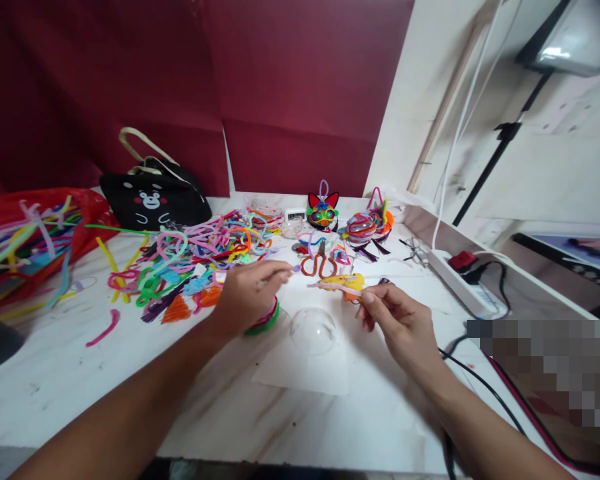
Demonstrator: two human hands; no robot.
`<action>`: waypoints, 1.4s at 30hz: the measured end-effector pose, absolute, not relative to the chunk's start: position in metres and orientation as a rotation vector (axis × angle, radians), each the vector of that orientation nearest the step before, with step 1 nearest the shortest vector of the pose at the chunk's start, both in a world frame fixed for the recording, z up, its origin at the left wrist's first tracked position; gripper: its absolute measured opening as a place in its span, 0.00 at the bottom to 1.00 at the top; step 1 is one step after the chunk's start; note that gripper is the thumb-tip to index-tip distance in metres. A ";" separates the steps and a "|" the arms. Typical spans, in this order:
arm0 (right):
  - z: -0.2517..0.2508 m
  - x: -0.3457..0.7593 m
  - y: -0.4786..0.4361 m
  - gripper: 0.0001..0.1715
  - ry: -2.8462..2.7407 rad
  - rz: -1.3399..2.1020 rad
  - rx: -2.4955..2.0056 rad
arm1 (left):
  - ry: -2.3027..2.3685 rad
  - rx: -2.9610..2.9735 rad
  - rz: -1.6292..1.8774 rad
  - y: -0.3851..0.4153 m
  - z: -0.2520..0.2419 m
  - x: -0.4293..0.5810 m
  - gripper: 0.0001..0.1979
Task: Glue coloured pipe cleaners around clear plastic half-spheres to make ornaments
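My left hand (253, 293) is closed in a pinch, with a small purple piece (297, 268) at its fingertips; its kind is too small to tell. Between the thumb and fingers of my right hand (397, 323) is a pale pink pipe cleaner (337, 287), pointing left. Behind it lies a yellow piece (353, 281) with orange beside it. Orange-handled scissors (320, 265) rest just beyond both hands. A clear plastic dome (313, 331) sits on a clear sheet (300, 377) below my hands. Partly under my left hand is a green and pink coil (266, 321).
Several colourful pipe cleaners (195, 250) are heaped on the left, near a red bag (87, 213) and a black bag (155, 197). At the back stands a red-eared mask-like ornament (323, 212). A power strip (467, 283) with cables lies right.
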State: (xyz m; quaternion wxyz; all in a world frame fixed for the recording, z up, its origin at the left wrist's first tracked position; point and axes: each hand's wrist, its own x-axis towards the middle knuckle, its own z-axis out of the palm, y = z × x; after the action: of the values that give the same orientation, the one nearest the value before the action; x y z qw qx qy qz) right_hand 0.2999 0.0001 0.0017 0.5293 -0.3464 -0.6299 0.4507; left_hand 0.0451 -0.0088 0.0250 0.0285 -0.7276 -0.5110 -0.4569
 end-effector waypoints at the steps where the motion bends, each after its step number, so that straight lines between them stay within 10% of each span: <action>1: 0.002 0.300 0.000 0.16 -1.495 1.070 -0.827 | -1.730 -2.137 -1.402 -0.002 0.025 0.035 0.10; 42: 0.002 0.297 0.001 0.17 -1.716 0.916 -0.946 | -2.146 -1.841 -0.205 0.102 0.038 -0.141 0.14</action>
State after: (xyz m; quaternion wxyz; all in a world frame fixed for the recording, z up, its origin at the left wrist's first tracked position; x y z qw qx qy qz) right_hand 0.2972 0.0006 0.0016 0.4698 -0.3861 -0.7004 0.3738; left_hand -0.1408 0.1023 0.0381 0.1528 -0.6417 -0.7482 -0.0713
